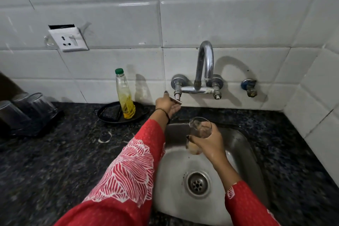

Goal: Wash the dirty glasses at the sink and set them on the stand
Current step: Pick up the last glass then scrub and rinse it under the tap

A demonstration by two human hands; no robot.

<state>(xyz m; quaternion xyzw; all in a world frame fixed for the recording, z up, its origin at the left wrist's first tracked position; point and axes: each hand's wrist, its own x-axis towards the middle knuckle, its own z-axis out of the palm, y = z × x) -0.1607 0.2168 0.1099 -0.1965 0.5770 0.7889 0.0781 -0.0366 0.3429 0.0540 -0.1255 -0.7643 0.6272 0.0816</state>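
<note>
Glass (200, 128) is hanging over the sink (244, 154) in the head view, tilted with its mouth toward the wall. The right hand (211, 146) is gripping it, fingers and thumb wrapping round the lower half of its body. A brownish film is clinging inside near the base, so it is reading as unwashed. The left hand (166, 105) is reaching forward and closing its fingers on the tap handle (177, 100), left of the spout (204, 64); no stream is showing from the spout. By my judgement the glass is light but rigid and brittle, and it is going to turn slick once water and soap reach it. A full wrap round the body, as now, is therefore looking safer than a fingertip pinch at the thin rim, and the glass is best kept apart from the metal spout and the steel sink wall. Off to the left on the dark counter (55, 161), upturned glasses (36, 105) are resting on the stand (42, 131), well apart from the sink, with a bottle (125, 95) of yellow liquid standing on a black tray (108, 115) between.
</note>
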